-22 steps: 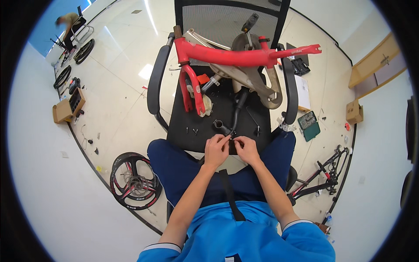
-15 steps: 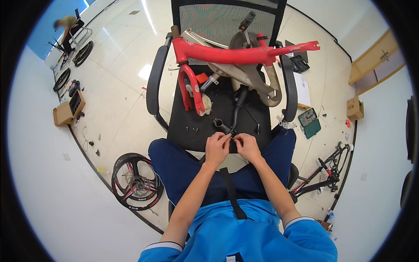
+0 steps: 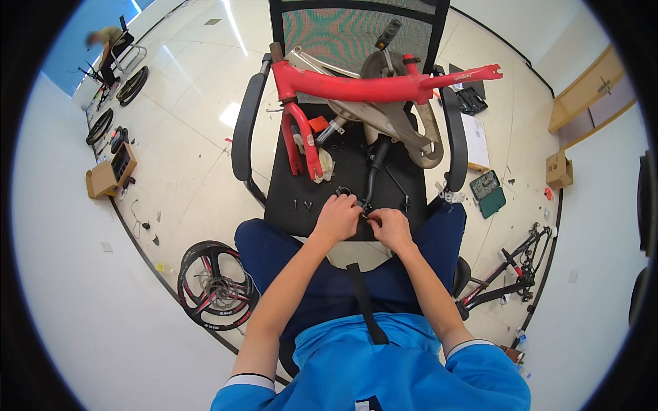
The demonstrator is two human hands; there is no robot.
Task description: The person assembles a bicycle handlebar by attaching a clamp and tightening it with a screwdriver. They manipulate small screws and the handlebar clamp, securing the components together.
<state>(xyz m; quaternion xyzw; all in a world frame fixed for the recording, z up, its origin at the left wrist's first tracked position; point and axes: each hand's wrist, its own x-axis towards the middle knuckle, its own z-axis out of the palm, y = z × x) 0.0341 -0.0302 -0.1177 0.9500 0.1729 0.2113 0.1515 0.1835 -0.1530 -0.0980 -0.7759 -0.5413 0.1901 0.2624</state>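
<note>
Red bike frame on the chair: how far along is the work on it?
Early, by the look of it. The red frame lies bare on the chair, wheel off on the floor. Both hands, left and right, work a small black part. Loose bolts remain.

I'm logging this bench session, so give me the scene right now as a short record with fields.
Setting: seated person facing a black office chair used as a work surface
Left hand: closed on a small dark part at the seat's front edge
Right hand: pinching the same small part
On chair: red bicycle frame, beige frame, black stem tube, loose bolts
Floor, left: black wheel with red trim
Floor, right: black bicycle frame
</note>
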